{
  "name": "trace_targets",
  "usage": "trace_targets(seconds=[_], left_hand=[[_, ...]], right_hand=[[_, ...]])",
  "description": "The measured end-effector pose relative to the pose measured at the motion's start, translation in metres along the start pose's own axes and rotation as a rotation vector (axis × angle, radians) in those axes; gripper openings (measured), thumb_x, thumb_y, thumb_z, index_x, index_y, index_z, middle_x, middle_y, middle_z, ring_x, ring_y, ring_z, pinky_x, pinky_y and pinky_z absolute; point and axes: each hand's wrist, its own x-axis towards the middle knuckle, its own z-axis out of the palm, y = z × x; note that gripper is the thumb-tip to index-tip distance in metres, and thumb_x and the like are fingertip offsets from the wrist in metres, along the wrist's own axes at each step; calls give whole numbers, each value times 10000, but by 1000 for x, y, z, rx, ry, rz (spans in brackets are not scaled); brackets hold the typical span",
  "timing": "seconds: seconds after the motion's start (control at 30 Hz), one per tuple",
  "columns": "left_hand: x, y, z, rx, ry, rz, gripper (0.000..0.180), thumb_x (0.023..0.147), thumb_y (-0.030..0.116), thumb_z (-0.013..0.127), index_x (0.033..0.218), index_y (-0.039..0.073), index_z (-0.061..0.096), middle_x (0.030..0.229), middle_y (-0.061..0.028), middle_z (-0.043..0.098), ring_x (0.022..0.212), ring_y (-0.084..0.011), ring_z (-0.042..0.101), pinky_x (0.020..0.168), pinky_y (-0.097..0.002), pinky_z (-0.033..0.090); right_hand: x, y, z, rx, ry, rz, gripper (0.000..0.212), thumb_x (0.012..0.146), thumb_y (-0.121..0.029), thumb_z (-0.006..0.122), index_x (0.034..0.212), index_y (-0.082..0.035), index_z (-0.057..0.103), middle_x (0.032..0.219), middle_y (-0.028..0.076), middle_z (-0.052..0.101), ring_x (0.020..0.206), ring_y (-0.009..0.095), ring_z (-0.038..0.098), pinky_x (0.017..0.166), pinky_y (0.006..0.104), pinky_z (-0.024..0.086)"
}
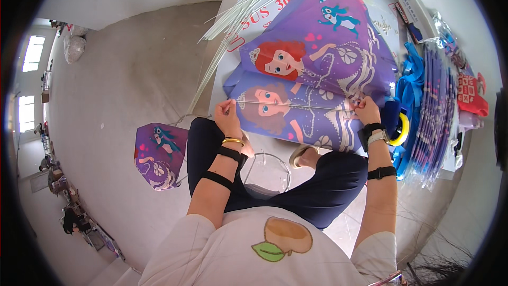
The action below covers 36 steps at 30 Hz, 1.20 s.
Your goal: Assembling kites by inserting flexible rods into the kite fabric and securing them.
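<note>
A thin pale rod (296, 106) stretches across a purple kite sail (323, 127) printed with a cartoon princess. My left hand (227, 116) pinches the rod's left end at the sail's left edge. At the other end, my right hand (368, 110) closes its fingers on the rod, near the sail's right side. Further purple sails (333, 58) with the same kind of print lie spread in layers just beyond. All of them rest on a white board (225, 82) with red print.
Loose pale rods (238, 16) fan out at the board's far left. On the right are blue straps (410, 82), a yellow ring (402, 130), a stack of purple printed packages (436, 111) and a red bag (471, 95). Another printed purple piece (159, 156) is beside my left leg.
</note>
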Motion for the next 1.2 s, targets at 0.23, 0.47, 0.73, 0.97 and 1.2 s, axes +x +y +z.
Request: trace_targets(seconds=[0.23, 0.47, 0.73, 0.97, 1.2], left_hand=[[0, 1, 1, 53, -3, 8, 116, 863, 75, 712, 908, 21, 619, 803, 17, 600, 710, -41, 511, 658, -163, 425], [-2, 8, 8, 173, 34, 60, 118, 847, 72, 724, 880, 10, 629, 794, 7, 601, 703, -57, 510, 655, -194, 430], [-5, 7, 9, 145, 49, 67, 112, 844, 58, 722, 878, 14, 625, 804, -4, 606, 718, -74, 523, 677, -211, 442], [-5, 5, 13, 285, 90, 131, 105, 839, 52, 717, 878, 23, 623, 807, -15, 607, 712, -98, 526, 685, -240, 454], [-8, 11, 15, 371, 82, 159, 107, 835, 70, 716, 873, 29, 625, 799, -13, 600, 715, -103, 521, 686, -254, 455]], right_hand=[[1, 3, 2, 12, -5, 22, 223, 714, -52, 706, 799, -30, 501, 774, 127, 636, 805, 274, 675, 683, 342, 537], [7, 14, 5, 47, -63, 69, 229, 736, -145, 725, 832, -79, 528, 888, 158, 687, 885, 367, 658, 742, 392, 513], [-1, -1, 0, -7, -21, 44, 231, 722, -118, 725, 819, -62, 523, 836, 152, 664, 848, 354, 655, 728, 379, 510], [-1, -3, -1, 3, 2, 32, 239, 705, -100, 724, 815, -47, 519, 767, 137, 639, 806, 338, 651, 707, 371, 504], [-1, -1, -2, 15, -37, 32, 262, 747, -177, 747, 837, -71, 525, 902, 160, 690, 898, 367, 656, 756, 394, 512]])
